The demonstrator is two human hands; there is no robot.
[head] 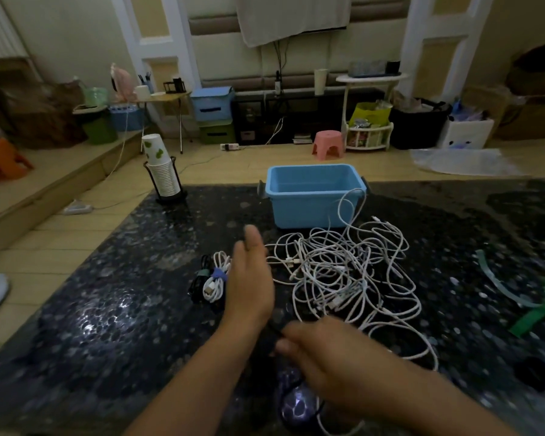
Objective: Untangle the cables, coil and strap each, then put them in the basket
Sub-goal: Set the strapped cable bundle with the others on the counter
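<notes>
left hand (249,278) flat, fingers straight, over the dark speckled stone worktop (107,309) | right hand (321,350) blurred, fingers pinching a thin black cable (272,328) | tangled heap of white cables (343,272) sits before the empty blue plastic basket (315,196) | risk: tugging the black cable drags snagged white loops tighter, or nudges the two strapped coils (210,280) beside the left hand

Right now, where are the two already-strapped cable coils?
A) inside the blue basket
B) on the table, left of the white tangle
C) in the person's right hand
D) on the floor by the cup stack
B: the strapped coils, one black and one white, lie on the dark table just left of the left hand, with the white tangle to its right; the blue basket shows nothing inside.
</notes>
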